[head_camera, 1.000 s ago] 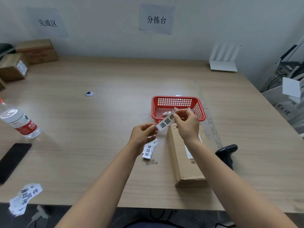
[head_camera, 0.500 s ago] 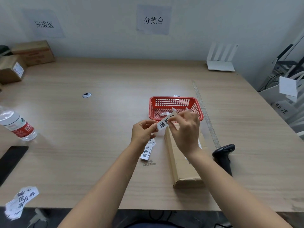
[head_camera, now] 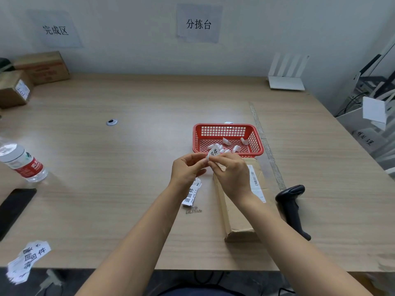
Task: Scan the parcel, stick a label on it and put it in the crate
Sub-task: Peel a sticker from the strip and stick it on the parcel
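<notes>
Left hand point(head_camera: 188, 168) and right hand point(head_camera: 232, 174), fingertips pinched together on 1 small printed label point(head_camera: 213, 154). The parcel point(head_camera: 237, 210) lies directly beneath the right hand, long axis running away from the person; the red basket point(head_camera: 254, 135) sits just beyond. The label's backing is hidden by the fingers.

Water bottle point(head_camera: 22, 162), black phone point(head_camera: 15, 207), white router point(head_camera: 286, 75).

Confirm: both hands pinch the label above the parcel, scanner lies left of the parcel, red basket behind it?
Not quite. In the head view the scanner lies right of the parcel, not left. Both hands, left hand and right hand, do pinch the label; the red basket is behind.
</notes>
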Motion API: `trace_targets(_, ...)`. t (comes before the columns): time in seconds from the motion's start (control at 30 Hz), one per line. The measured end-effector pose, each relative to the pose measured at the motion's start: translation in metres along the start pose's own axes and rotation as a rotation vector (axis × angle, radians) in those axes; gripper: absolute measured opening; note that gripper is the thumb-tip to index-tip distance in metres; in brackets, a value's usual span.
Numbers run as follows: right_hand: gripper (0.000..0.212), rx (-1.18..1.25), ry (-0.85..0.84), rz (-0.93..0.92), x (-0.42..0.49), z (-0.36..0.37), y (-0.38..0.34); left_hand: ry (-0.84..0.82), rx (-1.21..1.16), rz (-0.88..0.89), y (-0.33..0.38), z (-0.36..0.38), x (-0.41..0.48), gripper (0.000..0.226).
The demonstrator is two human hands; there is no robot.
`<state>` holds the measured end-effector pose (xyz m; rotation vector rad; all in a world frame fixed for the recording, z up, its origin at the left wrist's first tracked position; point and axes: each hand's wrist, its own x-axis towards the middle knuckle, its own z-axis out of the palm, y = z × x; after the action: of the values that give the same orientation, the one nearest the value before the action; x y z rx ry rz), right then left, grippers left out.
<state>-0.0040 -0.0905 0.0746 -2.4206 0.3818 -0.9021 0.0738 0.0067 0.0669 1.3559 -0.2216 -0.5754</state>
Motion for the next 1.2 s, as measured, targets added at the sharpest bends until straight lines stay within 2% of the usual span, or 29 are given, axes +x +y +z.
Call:
trace_targets(0.23, 0.016, -0.017, 0.030, -0.024, -0.001, -0.003, -0.002, -0.014, -0.055, 0.005, 0.000, 0.004, -0.002, 0.011)
trace_targets(0.37, 0.016, -0.055, 0.020, -0.037, 0.000, -0.005, -0.002, -0.017, -0.012, 0.027, 0.000, 0.005, -0.002, 0.019)
trace_targets(0.67, 0.010, -0.161, 0.020, -0.106, -0.001, -0.010, -0.006, 0.008, 0.094, 0.089, 0.001, 0.007, -0.004, 0.020)
trace_targets(0.8, 0.007, -0.212, 0.012, -0.110, 0.000, -0.012, -0.010, 0.033, 0.192, 0.152, 0.002, 0.009, -0.006, 0.017)
trace_targets(0.97, 0.008, -0.271, -0.017, -0.135, -0.002, -0.013, -0.011, 0.088, 0.233, 0.162, 0.000, 0.011, -0.008, 0.020)
trace_targets(1.2, 0.007, -0.299, -0.030, -0.110, -0.003, -0.011, -0.014, 0.187, 0.291, 0.171, -0.003, 0.017, -0.013, 0.012)
